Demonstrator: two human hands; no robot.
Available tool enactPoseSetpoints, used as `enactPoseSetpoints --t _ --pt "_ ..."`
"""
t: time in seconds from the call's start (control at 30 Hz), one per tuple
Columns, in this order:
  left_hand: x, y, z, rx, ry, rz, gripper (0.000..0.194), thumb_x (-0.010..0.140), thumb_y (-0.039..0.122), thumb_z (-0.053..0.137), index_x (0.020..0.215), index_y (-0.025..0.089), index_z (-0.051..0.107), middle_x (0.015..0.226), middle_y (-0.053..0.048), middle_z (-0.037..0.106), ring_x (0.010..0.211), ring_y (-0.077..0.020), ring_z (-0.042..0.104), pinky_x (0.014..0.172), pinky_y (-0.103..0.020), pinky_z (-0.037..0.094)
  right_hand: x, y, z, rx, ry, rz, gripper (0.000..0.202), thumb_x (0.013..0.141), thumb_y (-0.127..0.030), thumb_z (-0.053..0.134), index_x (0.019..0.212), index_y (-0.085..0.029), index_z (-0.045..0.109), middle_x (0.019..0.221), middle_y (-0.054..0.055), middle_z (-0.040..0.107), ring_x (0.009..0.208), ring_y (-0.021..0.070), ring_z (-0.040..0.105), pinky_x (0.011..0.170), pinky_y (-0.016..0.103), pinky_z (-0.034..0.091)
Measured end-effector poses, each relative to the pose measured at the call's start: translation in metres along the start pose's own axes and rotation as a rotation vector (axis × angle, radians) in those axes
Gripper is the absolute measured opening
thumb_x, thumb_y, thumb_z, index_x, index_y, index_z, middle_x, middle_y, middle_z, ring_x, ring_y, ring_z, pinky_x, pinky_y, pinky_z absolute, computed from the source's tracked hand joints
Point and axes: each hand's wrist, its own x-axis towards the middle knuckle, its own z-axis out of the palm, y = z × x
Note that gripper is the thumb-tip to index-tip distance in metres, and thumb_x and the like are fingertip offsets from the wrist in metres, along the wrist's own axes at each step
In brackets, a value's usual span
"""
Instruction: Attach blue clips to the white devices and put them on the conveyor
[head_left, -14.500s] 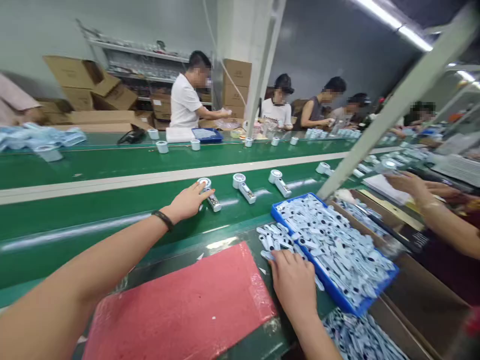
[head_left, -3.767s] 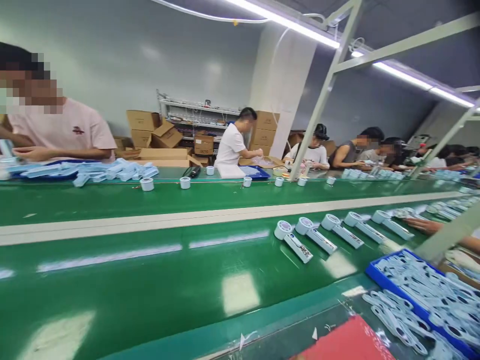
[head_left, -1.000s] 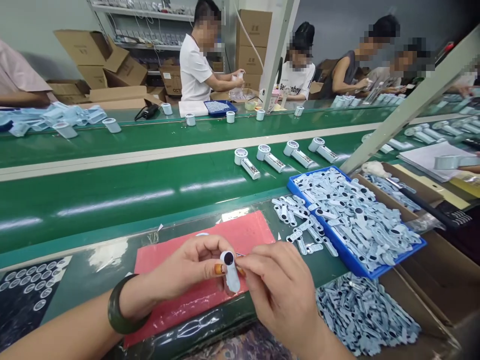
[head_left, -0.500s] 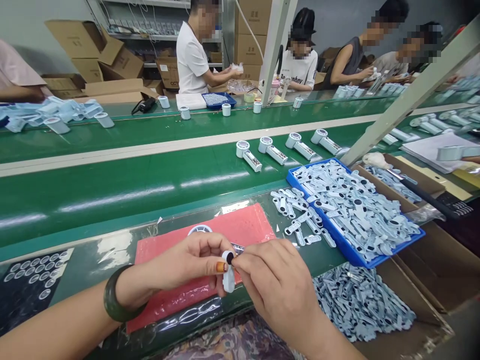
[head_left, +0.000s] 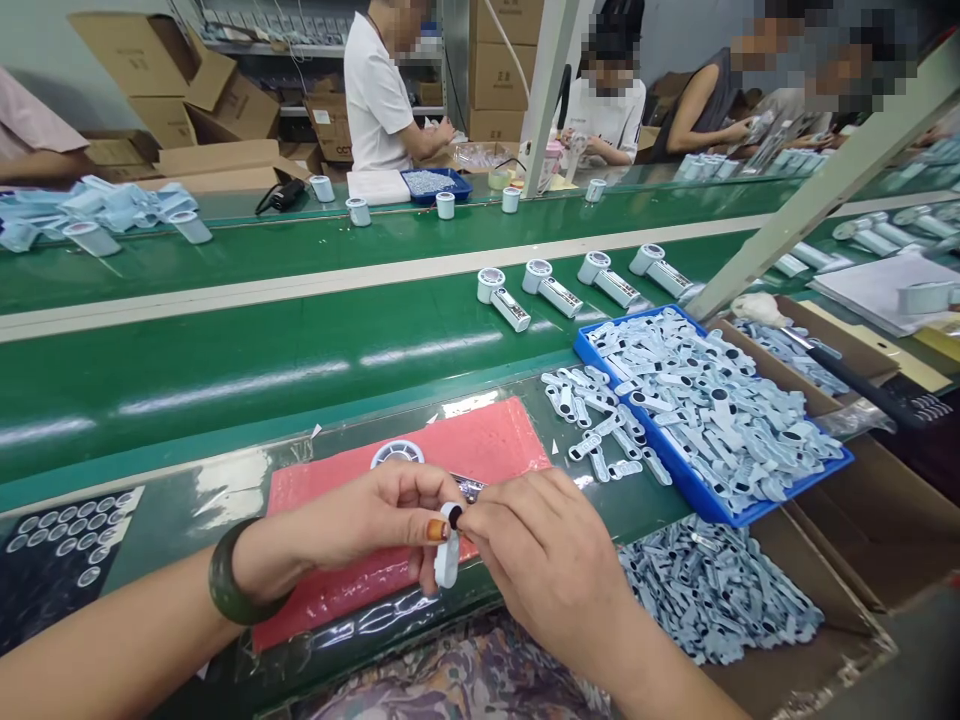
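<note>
Between its thumb and fingers my left hand (head_left: 379, 522) grips a small light-blue plastic piece (head_left: 447, 564), held upright above the red mat (head_left: 322, 597). A black round pad (head_left: 454, 514) shows at the piece's top end. My right hand (head_left: 551, 560) is closed, its fingertips pinched at that pad; whatever lies between them is hidden. Behind my hands a handheld fan (head_left: 396, 452) rests on the mat. Its round grille shows, along with a shiny bit of its handle, and my fingers cover the rest.
A blue tray (head_left: 589, 350) heaped with similar pieces stands at right, loose pieces (head_left: 598, 425) beside it. A cardboard box (head_left: 847, 625) below holds more. Several fans (head_left: 555, 290) lie on the green conveyor (head_left: 262, 350). Clear round stickers (head_left: 71, 525) sit at left. A slanted post (head_left: 817, 190) crosses the right side.
My hands keep almost the same pose around the piece, shifted slightly left in view. More of the fan's grille shows. Across the conveyor, a person in white has drawn their hands closer in.
</note>
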Motion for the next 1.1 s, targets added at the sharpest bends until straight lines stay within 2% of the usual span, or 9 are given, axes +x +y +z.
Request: enactPoseSetpoints --t 0.13,0.43,0.7,0.87,1.1 --pt "0.001 0.0 -0.001 -0.01 0.008 -0.02 0.022 0.09 0.033 0.074 0.097 0.014 0.066 0.076 -0.005 0.075 0.056 -0.0132 0.07 0.053 -0.019 0.054 0.0 0.0 0.0 -0.019 -0.018 -0.013 0.016 0.099 -0.008 0.049 0.101 -0.018 0.062 0.092 0.005 0.068 0.082 0.0201 0.056 0.072 0.039 0.036" --pt "0.001 0.003 0.002 0.084 0.033 -0.088 0.021 0.091 0.033 0.074 0.095 0.014 0.065 0.075 -0.002 0.071 0.058 -0.0114 0.069 0.06 -0.02 0.056 0.0 0.002 0.003 -0.048 -0.066 -0.057 0.012 0.095 -0.008 0.053 0.092 -0.016 0.061 0.084 0.004 0.064 0.075 0.0199 0.05 0.068 0.038 0.034" --pt "0.0 0.002 0.0 0.038 0.0 -0.06 0.022 0.09 0.033 0.075 0.1 0.015 0.067 0.084 -0.004 0.074 0.062 -0.0117 0.072 0.063 -0.02 0.059 -0.002 0.002 0.009 0.122 0.068 0.054 0.013 0.098 -0.016 0.051 0.088 -0.018 0.058 0.084 0.003 0.064 0.078 0.0168 0.054 0.07 0.035 0.039" --pt "0.001 0.002 -0.001 0.034 -0.021 -0.068 0.023 0.089 0.035 0.076 0.099 0.016 0.068 0.082 -0.002 0.073 0.062 -0.0115 0.072 0.063 -0.019 0.058 -0.002 0.001 0.011 0.264 0.076 0.144 0.013 0.096 -0.016 0.05 0.087 -0.02 0.058 0.084 0.0 0.065 0.077 0.0138 0.056 0.071 0.031 0.041" --pt "0.001 0.004 0.0 0.048 -0.029 -0.087 0.025 0.088 0.037 0.077 0.097 0.015 0.067 0.082 -0.002 0.071 0.062 -0.011 0.072 0.061 -0.018 0.057 -0.005 0.0 0.018 0.314 0.132 0.202 0.01 0.091 -0.014 0.052 0.086 -0.02 0.058 0.082 0.001 0.065 0.075 0.0139 0.059 0.068 0.029 0.044"
